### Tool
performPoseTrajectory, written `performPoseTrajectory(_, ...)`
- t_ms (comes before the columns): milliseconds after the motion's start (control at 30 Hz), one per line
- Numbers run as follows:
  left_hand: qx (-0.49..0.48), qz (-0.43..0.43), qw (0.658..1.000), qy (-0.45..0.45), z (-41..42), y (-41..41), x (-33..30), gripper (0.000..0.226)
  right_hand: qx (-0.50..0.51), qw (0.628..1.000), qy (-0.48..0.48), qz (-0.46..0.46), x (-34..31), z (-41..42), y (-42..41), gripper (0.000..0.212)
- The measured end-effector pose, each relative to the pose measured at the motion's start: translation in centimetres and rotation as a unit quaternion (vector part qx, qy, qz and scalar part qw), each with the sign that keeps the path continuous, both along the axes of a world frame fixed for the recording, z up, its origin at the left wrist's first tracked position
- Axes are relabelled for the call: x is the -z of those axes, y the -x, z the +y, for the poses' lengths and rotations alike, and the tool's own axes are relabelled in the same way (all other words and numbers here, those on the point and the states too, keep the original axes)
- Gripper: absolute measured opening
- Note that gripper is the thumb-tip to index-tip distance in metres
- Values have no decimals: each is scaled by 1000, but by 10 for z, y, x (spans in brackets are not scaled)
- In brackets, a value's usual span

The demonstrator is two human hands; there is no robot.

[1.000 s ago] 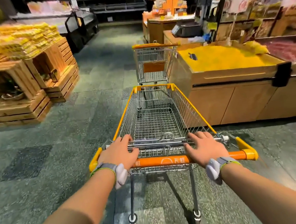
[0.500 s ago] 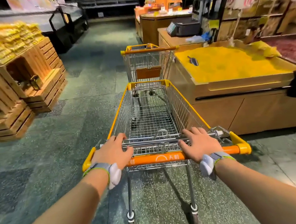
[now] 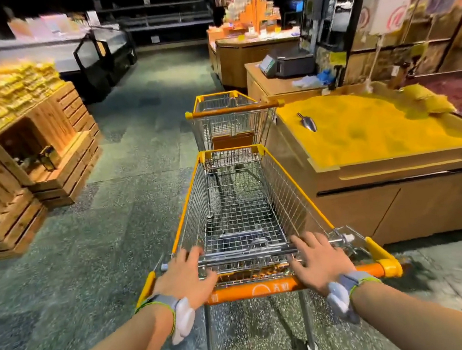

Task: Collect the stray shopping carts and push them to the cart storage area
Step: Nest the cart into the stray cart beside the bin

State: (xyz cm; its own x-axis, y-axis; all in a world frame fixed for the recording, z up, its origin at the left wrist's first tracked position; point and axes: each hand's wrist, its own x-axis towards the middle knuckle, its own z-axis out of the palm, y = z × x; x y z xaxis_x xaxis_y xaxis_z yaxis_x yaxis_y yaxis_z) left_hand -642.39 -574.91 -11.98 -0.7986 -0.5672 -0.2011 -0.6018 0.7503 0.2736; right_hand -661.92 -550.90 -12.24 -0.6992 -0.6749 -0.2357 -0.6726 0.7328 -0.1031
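Observation:
I stand behind a wire shopping cart (image 3: pixel 239 210) with yellow trim and an orange handle (image 3: pixel 263 287). My left hand (image 3: pixel 186 275) rests palm-down on the left part of the handle, its fingers stretched forward over the metal seat bar. My right hand (image 3: pixel 320 262) lies the same way on the right part. A second, empty cart (image 3: pixel 230 118) of the same kind stands straight ahead with its orange handle towards me. The front of my cart sits right at its rear; I cannot tell whether they touch.
A wooden bin of yellow grain (image 3: pixel 361 134) with a metal scoop (image 3: pixel 308 123) flanks both carts on the right. Stacked wooden crates (image 3: pixel 38 153) with yellow packs stand on the left. A scale (image 3: pixel 289 63) sits on a counter behind. The stone aisle (image 3: pixel 145 112) runs ahead past chest freezers (image 3: pixel 99 54).
My cart has rolled forward along the aisle and closed most of the gap to the second cart. Both hands stayed on the handle, fingers now straighter.

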Motion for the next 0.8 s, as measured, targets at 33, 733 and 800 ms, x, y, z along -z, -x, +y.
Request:
performPoseTrajectory(33,14,-17,1000,3,-6,6,-1,49,-7,1000,-11,-2,-1,-2,4,72)
performPoseTrajectory(733,40,-145,987,-52,-89,192,-50,26,-156,977,-25,-145,-19,-137,173,39)
performPoseTrajectory(800,47,-160,984,-60,-97,195,-46,25,-183,969,-40,-160,-9,-154,166,38)
